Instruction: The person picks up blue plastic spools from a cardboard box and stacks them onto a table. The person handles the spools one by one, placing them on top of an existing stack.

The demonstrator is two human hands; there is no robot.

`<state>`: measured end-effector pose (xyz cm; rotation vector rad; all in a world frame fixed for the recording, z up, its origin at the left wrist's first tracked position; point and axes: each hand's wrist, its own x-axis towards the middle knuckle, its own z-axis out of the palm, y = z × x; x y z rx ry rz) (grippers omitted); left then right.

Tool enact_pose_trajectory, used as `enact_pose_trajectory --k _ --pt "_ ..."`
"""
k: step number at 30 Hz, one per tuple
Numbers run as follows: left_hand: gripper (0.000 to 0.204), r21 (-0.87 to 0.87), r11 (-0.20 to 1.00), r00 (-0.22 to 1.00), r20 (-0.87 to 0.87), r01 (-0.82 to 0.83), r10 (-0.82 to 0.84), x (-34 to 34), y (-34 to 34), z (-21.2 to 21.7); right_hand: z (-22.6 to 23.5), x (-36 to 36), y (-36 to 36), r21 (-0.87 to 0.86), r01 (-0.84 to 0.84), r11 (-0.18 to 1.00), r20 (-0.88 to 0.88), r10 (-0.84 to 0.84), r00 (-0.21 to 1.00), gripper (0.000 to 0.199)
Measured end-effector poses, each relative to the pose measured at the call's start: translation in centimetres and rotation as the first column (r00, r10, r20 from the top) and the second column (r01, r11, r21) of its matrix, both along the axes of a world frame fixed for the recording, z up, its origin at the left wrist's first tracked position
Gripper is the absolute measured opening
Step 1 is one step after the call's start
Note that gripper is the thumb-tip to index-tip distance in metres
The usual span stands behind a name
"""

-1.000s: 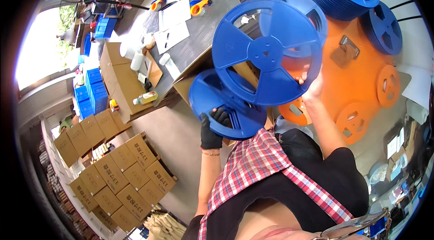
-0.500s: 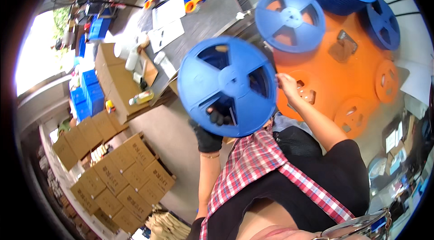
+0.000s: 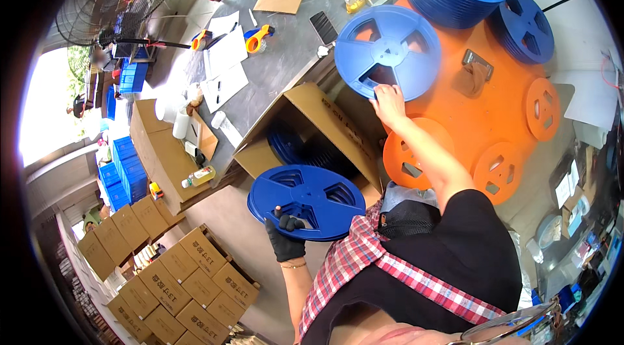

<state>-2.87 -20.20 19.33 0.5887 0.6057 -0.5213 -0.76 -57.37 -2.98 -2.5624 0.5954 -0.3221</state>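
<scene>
Mid-transfer — right hand [image 3: 389,99] fingers grip the light-blue reel [image 3: 388,51] rim on the orange table [image 3: 494,111]; gloved left hand [image 3: 286,236] pinches dark-blue reels [image 3: 305,201] — next move likely needs release.

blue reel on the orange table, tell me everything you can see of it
The blue reel is a round, flat, plastic-looking spool with a pale hub and spokes between open windows. It lies flat on the orange table, beside the open cardboard box. The bare right hand grips its near rim.
</scene>
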Motion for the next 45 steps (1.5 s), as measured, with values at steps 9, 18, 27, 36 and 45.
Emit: enact_pose_trajectory --k 9,18,27,36,45 --pt "0.05 0.194 0.95 0.96 0.085 0.246 -0.266 1.2 -2.2 0.3 13.6 -6.8 0.5 0.915 -0.269 -0.302 -0.047 -0.74 0.671 0.027" --pt "0.058 0.205 0.914 0.916 0.131 0.349 -0.379 2.3 -3.5 -0.2 9.6 -9.5 6.0 0.553 -0.124 -0.824 -0.384 -0.384 0.84 0.031" --pt "0.023 0.049 0.964 0.931 0.25 0.262 -0.265 1.0 -4.2 -0.1 0.0 -4.1 3.6 0.49 0.148 0.859 -0.02 -0.159 0.987 0.033" --pt "0.015 0.266 0.963 0.996 0.07 0.04 -0.061 -3.7 0.2 0.1 -3.6 3.1 -3.8 0.152 0.068 0.986 -0.659 0.05 0.75 0.045" --pt "0.016 0.269 0.963 0.999 0.032 0.004 -0.013 -4.4 0.3 0.0 -6.5 -3.0 -2.5 0.029 -0.167 0.986 -0.623 0.148 0.768 0.024"
